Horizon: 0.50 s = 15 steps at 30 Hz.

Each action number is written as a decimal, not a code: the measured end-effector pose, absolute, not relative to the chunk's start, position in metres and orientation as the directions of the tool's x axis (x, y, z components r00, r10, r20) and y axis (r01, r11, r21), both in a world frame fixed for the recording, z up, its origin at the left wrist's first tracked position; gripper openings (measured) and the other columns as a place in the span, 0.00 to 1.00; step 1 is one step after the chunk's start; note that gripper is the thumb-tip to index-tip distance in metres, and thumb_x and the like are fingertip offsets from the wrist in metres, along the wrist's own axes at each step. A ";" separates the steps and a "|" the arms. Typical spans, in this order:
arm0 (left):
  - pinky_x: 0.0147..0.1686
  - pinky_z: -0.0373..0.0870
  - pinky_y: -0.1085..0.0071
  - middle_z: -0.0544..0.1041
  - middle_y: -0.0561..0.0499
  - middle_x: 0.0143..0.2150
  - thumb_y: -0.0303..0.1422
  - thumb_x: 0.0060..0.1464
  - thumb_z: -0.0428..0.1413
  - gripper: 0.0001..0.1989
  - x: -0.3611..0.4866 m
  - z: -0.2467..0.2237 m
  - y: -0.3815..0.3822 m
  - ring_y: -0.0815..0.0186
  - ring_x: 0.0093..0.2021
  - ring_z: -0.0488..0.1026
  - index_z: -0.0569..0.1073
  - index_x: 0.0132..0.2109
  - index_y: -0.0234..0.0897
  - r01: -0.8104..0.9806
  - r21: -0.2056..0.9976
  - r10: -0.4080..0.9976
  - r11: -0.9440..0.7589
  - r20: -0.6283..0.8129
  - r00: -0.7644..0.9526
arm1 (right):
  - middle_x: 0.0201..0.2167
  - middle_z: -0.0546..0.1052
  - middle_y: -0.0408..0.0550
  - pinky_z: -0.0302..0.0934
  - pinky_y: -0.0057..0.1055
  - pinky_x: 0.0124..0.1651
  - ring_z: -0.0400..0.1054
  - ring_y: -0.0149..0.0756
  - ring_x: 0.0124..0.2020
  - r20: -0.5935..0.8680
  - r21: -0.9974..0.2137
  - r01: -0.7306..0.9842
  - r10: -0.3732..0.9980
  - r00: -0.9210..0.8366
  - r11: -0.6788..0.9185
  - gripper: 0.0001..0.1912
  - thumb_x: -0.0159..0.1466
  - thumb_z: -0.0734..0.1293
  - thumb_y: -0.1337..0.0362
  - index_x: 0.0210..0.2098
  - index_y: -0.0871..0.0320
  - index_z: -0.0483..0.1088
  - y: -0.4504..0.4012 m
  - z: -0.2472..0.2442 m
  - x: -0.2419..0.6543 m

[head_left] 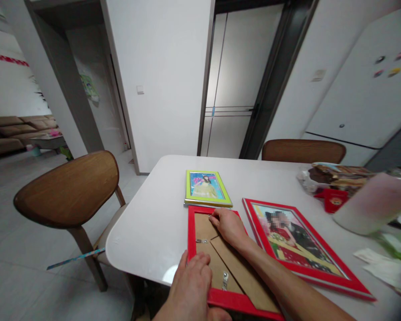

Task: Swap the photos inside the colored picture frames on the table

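A red picture frame (191,227) lies face down on the white table, its brown backing board (217,258) showing. My left hand (194,281) grips the frame at its near left corner, thumb by the near edge. Near the far edge of the backing, my right hand (229,227) has its fingertips pinched together; whatever is between them is hidden. Small metal clips show on the backing, one of them a hanger (225,281). A yellow-green framed picture (205,187) lies face up just beyond. On the right rests a larger red framed picture (300,240), also face up.
A pinkish-white container (374,203), a brown package (341,176), a small red item (334,199) and tissue (384,267) crowd the table's right side. Wooden chairs stand at the left (70,191) and far side (304,150). The table's rounded corner is at left.
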<state>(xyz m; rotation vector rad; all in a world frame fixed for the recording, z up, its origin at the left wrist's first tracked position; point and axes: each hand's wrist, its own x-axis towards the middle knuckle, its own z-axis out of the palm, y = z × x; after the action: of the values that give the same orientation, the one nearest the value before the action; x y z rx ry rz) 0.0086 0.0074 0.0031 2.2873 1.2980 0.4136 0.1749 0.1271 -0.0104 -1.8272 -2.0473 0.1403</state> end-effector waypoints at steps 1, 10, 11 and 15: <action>0.56 0.44 0.55 0.61 0.40 0.55 0.43 0.29 0.64 0.34 0.010 0.004 0.007 0.55 0.55 0.56 0.67 0.45 0.31 0.728 0.536 0.866 -0.428 0.012 0.500 | 0.27 0.73 0.48 0.52 0.27 0.29 0.65 0.34 0.29 0.222 -0.337 0.934 0.974 -0.040 0.115 0.10 0.56 0.58 0.61 0.26 0.58 0.68 0.130 -0.012 0.174; 0.54 0.50 0.53 0.67 0.39 0.48 0.35 0.32 0.63 0.25 0.010 -0.022 0.008 0.51 0.50 0.62 0.68 0.40 0.31 0.697 0.488 0.841 -0.525 0.173 0.513 | 0.26 0.74 0.49 0.57 0.27 0.31 0.66 0.34 0.28 0.294 -0.519 0.839 0.956 -0.005 0.164 0.15 0.58 0.55 0.59 0.27 0.60 0.68 0.117 0.009 0.186; 0.53 0.51 0.53 0.68 0.40 0.46 0.37 0.34 0.62 0.23 0.006 -0.025 0.008 0.52 0.48 0.63 0.67 0.40 0.32 0.666 0.499 0.825 -0.554 0.222 0.520 | 0.29 0.74 0.50 0.58 0.27 0.32 0.67 0.34 0.30 0.313 -0.548 0.818 0.950 0.008 0.174 0.16 0.58 0.53 0.58 0.30 0.60 0.68 0.110 0.013 0.195; 0.50 0.57 0.56 0.68 0.42 0.44 0.39 0.42 0.56 0.14 -0.002 -0.021 0.005 0.53 0.48 0.63 0.64 0.34 0.37 0.526 0.633 0.820 -0.568 0.382 0.427 | 0.35 0.74 0.52 0.62 0.30 0.32 0.69 0.36 0.33 0.317 -0.786 0.605 0.923 0.218 0.127 0.20 0.59 0.50 0.55 0.42 0.59 0.64 0.068 0.013 0.217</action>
<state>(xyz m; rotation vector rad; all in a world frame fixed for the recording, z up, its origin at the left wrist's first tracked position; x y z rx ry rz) -0.0016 0.0048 -0.0214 2.2654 1.1419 0.9481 0.2165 0.0684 0.0134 -1.5738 -1.4822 0.4356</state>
